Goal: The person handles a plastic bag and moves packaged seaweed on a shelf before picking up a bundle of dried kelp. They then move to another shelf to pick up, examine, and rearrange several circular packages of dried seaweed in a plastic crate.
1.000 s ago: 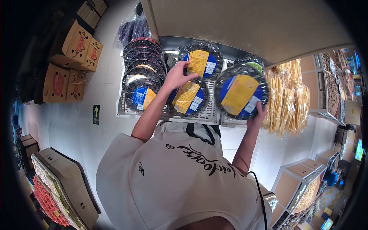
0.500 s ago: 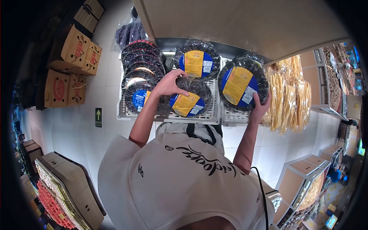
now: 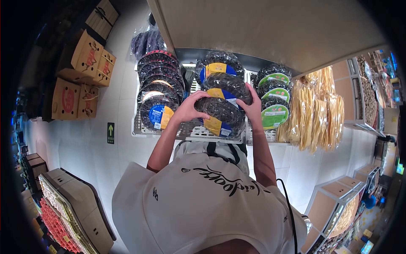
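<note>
Three round, plastic-wrapped packs of dark dried food with yellow-and-blue labels stand in a row in the middle white crate [image 3: 198,137]. My left hand [image 3: 190,108] curls around the left edge of the front pack [image 3: 220,116], its thumb on the pack's face. My right hand [image 3: 252,106] grips the right side of the middle pack [image 3: 228,84], thumb in front and fingers around the edge. The middle pack leans between the front pack and the rear pack [image 3: 220,63]. Its lower part is hidden behind the front pack.
Left of my hands, several similar round packs [image 3: 158,112] are lined up. Green-labelled packs [image 3: 275,114] fill the right crate, beside bags of yellow dried sticks [image 3: 315,114]. A wooden panel [image 3: 262,29] overhangs the back. Cardboard boxes [image 3: 67,99] stand on the left.
My right hand has moved left from the right crate, bringing its pack in between the two middle-crate packs. Green-labelled packs are now visible there. My left hand has shifted slightly right and lower.
</note>
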`<state>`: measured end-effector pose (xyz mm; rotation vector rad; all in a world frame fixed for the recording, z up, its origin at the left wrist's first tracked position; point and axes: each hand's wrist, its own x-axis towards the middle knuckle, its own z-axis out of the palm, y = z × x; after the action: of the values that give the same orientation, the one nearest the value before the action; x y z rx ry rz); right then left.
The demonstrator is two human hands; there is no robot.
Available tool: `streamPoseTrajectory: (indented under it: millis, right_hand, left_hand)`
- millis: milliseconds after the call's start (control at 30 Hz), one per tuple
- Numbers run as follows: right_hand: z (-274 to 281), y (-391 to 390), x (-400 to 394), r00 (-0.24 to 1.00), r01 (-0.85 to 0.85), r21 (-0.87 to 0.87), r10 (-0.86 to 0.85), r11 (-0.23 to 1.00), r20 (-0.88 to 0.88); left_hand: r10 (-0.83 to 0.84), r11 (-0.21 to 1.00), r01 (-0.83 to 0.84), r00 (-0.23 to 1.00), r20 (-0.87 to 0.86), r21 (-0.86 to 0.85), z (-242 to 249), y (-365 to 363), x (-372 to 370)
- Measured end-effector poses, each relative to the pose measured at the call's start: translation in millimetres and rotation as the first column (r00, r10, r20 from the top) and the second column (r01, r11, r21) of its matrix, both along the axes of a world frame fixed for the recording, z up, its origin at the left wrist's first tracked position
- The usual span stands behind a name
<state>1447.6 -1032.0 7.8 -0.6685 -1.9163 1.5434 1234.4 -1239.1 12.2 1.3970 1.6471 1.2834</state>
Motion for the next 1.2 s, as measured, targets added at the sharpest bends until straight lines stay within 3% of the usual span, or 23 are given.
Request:
streamPoseTrajectory:
  millis: [67, 200, 233, 267, 333, 567, 667, 800, 933, 1033, 1133, 1200]
  right_hand:
    - [-11.3, 0.6, -6.7, 1.0, -0.015, 0.069, 0.013, 0.998, 0.018]
    - [-27.8, 4.2, -19.2, 0.985, -0.064, -0.095, 0.048, 0.993, -0.163]
    - [-33.1, 4.2, -22.3, 0.991, -0.083, -0.099, 0.071, 0.992, -0.117]
    - [-40.4, 4.9, -25.4, 0.997, -0.059, -0.031, 0.057, 0.998, -0.052]
    - [-35.0, 8.9, -22.1, 0.976, -0.082, 0.281, 0.02, 0.956, 0.217]
    - [3.3, 21.0, -17.1, 0.935, -0.091, 0.033, 0.073, 0.995, 0.348]
    - [-30.1, 34.8, -10.3, 0.973, -0.055, 0.006, 0.052, 0.998, 0.225]
    - [-18.8, 28.5, -9.0, 1.0, -0.002, -0.194, 0.002, 0.981, -0.001]
    - [-24.4, 30.0, -5.6, 0.999, -0.023, -0.26, 0.013, 0.965, -0.038]
    - [-37.4, 29.0, -5.2, 0.988, -0.133, -0.196, 0.146, 0.972, 0.054]
    - [-26.3, 23.7, -3.0, 0.959, -0.141, -0.237, 0.192, 0.961, 0.208]
    - [-23.3, 22.1, -4.4, 0.955, -0.114, -0.137, 0.147, 0.984, 0.258]
  left_hand:
    - [0.058, 0.998, -0.058, 0.998, -0.018, -0.008, 0.2, -1.8, 0.6]
    - [0.139, 0.989, -0.138, 0.99, -0.025, 0.052, -0.8, -6.2, -3.3]
    - [0.163, 0.986, -0.161, 0.986, -0.034, 0.047, -1.5, -6.7, -3.2]
    - [0.185, 0.982, -0.183, 0.982, -0.042, 0.041, -2.3, -7.2, -3.0]
    - [0.19, 0.981, -0.189, 0.981, -0.03, 0.041, -2.8, -6.4, -3.1]
    - [0.131, 0.991, -0.131, 0.99, -0.054, 0.008, 6.3, -9.9, -3.2]
    - [0.116, 0.992, -0.118, 0.992, -0.057, -0.034, 12.5, -12.1, -5.2]
    - [0.158, 0.986, -0.161, 0.986, -0.059, -0.043, 9.6, -16.3, -2.5]
    - [0.175, 0.984, -0.178, 0.982, -0.077, -0.027, 1.9, -15.0, -4.3]
    - [0.175, 0.984, -0.177, 0.983, -0.053, -0.025, -7.4, -13.9, -5.9]
    - [0.245, 0.97, -0.244, 0.964, -0.106, 0.018, -18.4, -11.1, -1.5]
    - [0.244, 0.97, -0.244, 0.96, -0.137, 0.013, -20.7, -10.9, -1.6]
